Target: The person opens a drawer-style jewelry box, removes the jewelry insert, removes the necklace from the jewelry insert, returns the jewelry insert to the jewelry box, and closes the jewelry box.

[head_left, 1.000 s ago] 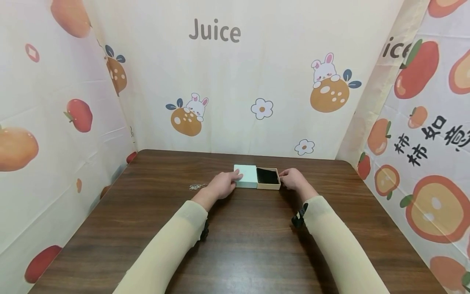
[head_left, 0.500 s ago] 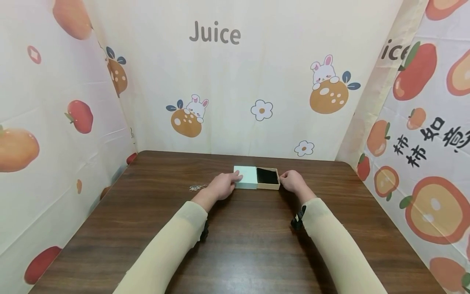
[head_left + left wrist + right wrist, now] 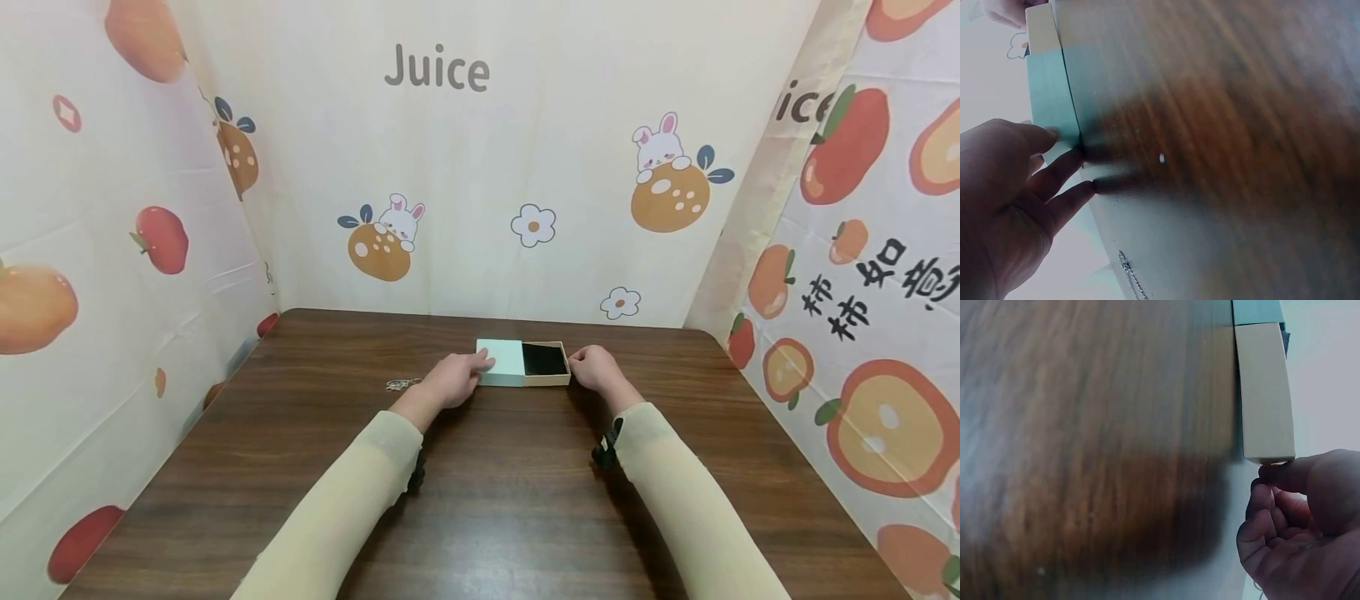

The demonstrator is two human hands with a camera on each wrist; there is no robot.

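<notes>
A small pale-green box sleeve (image 3: 501,358) lies near the far edge of the table. From its right end a cream drawer (image 3: 546,380) sticks out, with a black lining (image 3: 543,360) inside. My left hand (image 3: 454,379) holds the sleeve at its left end, thumb on top and fingers along the end and front. My right hand (image 3: 596,368) pinches at the drawer's outer end; in the right wrist view, thumb and index finger meet right at the cream end wall (image 3: 1266,394), the other fingers curled. What exactly the fingertips pinch is hidden.
A thin silver chain (image 3: 402,384) lies on the brown wooden table (image 3: 495,500), left of the box and behind the left wrist. Printed fabric (image 3: 465,167) hangs behind the table and on both sides.
My right hand's fingers have drawn into a tighter pinch at the drawer's end. The left hand, sleeve and drawer stay nearly in place; the whole view shifts slightly.
</notes>
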